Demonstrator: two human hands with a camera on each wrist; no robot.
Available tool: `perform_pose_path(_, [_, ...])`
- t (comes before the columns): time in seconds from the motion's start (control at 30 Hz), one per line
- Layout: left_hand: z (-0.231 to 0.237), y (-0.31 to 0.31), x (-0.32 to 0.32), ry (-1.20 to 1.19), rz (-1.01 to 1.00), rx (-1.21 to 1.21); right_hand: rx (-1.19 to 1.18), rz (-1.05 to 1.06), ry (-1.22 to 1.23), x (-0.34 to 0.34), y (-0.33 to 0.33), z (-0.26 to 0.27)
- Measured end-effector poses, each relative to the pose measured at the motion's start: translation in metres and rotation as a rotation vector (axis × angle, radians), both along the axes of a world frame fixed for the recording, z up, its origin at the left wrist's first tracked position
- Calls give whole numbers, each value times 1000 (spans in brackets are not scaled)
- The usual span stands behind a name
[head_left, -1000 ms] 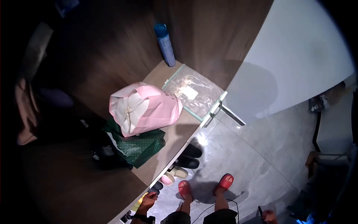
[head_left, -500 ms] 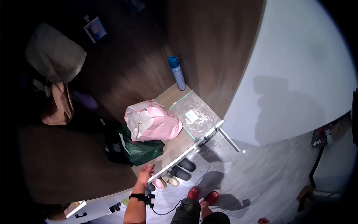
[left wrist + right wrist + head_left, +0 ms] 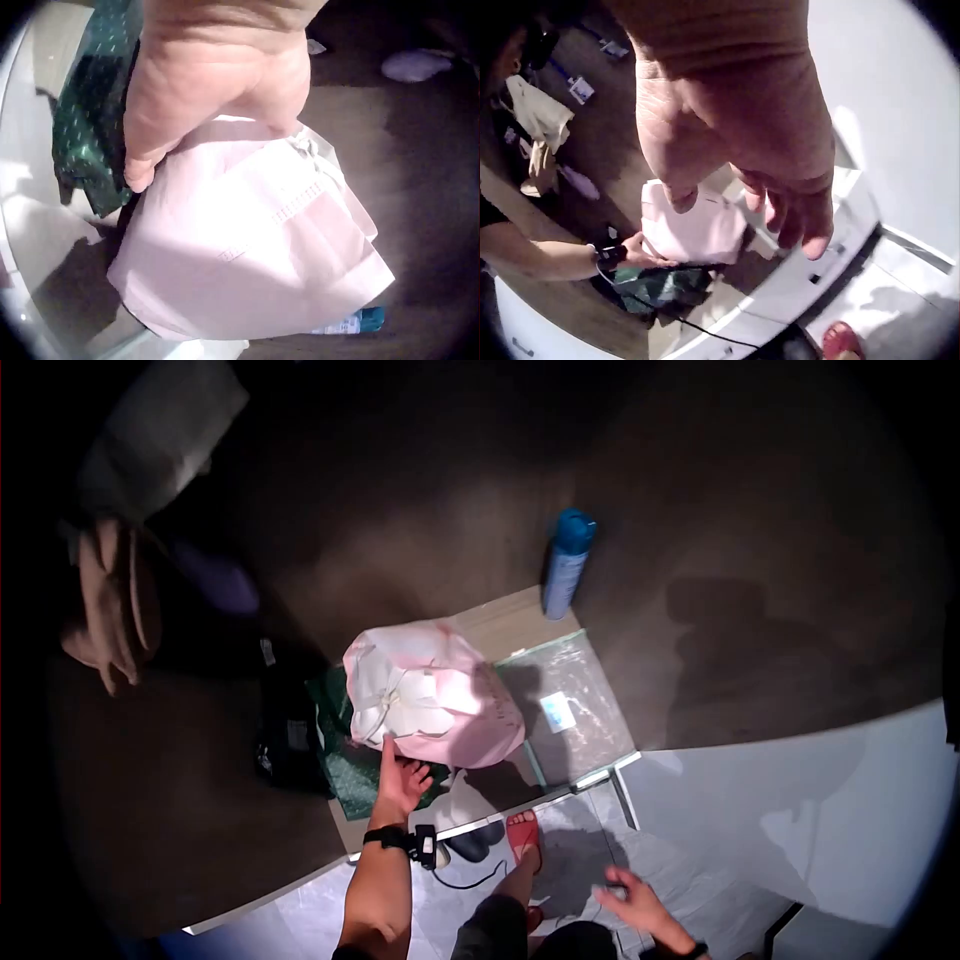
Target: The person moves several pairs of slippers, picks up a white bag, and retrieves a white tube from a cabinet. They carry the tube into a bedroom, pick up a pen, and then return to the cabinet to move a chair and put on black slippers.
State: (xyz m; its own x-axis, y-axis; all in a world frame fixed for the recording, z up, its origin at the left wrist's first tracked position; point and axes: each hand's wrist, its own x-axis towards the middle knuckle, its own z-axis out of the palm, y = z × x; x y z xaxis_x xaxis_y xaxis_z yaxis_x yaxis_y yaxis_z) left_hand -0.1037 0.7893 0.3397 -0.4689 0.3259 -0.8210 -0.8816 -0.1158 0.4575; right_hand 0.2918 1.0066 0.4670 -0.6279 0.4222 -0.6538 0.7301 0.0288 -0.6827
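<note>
A pink paper bag [image 3: 435,705], its white top drawn together with a cord, sits on the wooden bench. My left hand [image 3: 403,788] reaches to its near side, thumb up at the white top and the other fingers spread loosely. In the left wrist view the thumb tip lies by the cord knot of the pink bag [image 3: 225,232], the other fingertips along its side. Under and beside it lies a green patterned bag [image 3: 355,780]. Lower right, my right hand [image 3: 638,908] hangs in the air over the floor, fingers loosely bent with nothing in them.
A clear plastic case [image 3: 590,705] with a white label lies right of the bag. A blue spray can [image 3: 566,575] stands behind it against the wood panel. Left are a black item [image 3: 285,750] and hanging brown cloth [image 3: 118,600]. Dark shoes [image 3: 470,845] stand under the bench edge.
My left hand has moved up from below the bench edge to the pink bag. My right hand has come further into view. The head view has turned and moved nearer the bench.
</note>
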Motion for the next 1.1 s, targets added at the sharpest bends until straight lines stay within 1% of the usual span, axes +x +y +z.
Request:
perform_pose_path(0.07, [12, 9, -6, 0, 167, 4, 40, 175, 72, -80, 23, -28])
perform_pose_path(0.1, [17, 14, -10, 8, 246, 3, 47, 184, 63, -125, 27, -24])
perform_pose_path(0.13, [12, 13, -17, -2, 338, 7, 125, 213, 181, -161, 31, -34])
perform_pose_path(0.17, [7, 10, -24, 19, 305, 21, 209, 242, 296, -197, 35, -45])
perform_pose_path(0.2, [1, 6, -31, 40, 275, 36, 201, 204, 268, -237, 35, -22])
perform_pose_path(0.23, [-7, 5, -38, 61, 242, 52, 185, 184, 254, -268, 35, -13])
perform_pose_path(0.27, [-14, -3, -43, 48, 238, 128, 228, 237, 342, -295, 38, -19])
perform_pose_path(0.3, [-16, -11, -44, 64, 239, 136, 106, 140, 400, -310, 31, -38])
perform_pose_path(0.37, [-25, -9, -47, 79, 218, 188, 165, 147, 376, -335, 24, -51])
perform_pose_path(0.4, [-26, -9, -48, 77, 154, 162, 194, 150, 363, -348, 21, -58])
perform_pose_path(0.43, [-25, -10, -51, 57, 147, 97, 161, 45, 272, -348, 8, -104])
perform_pose_path(0.5, [-34, -26, -58, 79, 41, -3, 141, -30, 212, -349, 7, -108])
perform_pose_path(0.6, [-10, -9, -47, 242, 151, -93, -324, -193, 109, -348, 31, -68])
perform_pose_path(0.7, [25, 36, -34, 324, 354, -80, -574, -276, 101, -323, 59, -69])
perform_pose_path(0.77, [25, 47, -25, 412, 315, -46, -587, -365, 77, -293, 77, -85])
perform_pose_path(0.83, [35, 56, -9, 500, 246, -16, -583, -459, 61, -265, 94, -76])
perform_pose_path(0.87, [43, 63, 6, 416, 392, 102, -482, -428, -37, -257, 103, -56])
perform_pose_path(0.9, [52, 78, 26, 599, 345, 100, -579, -550, 39, -229, 115, -78])
perform_pose_path(0.93, [61, 94, 46, 779, 313, 98, -624, -642, 149, -214, 120, -71])
perform_pose_path(0.97, [69, 109, 63, 911, 242, 39, -661, -646, 286, -211, 124, -48])
perform_pose_path(1.0, [74, 126, 79, 965, 133, -81, -656, -702, 370, -213, 125, -26])
perform_pose_path(1.03, [75, 144, 94, 966, 10, -207, -700, -737, 472, -195, 135, -41])
perform_pose_path(1.1, [59, 182, 114, 921, -228, -450, -691, -729, 488, -171, 147, -52])
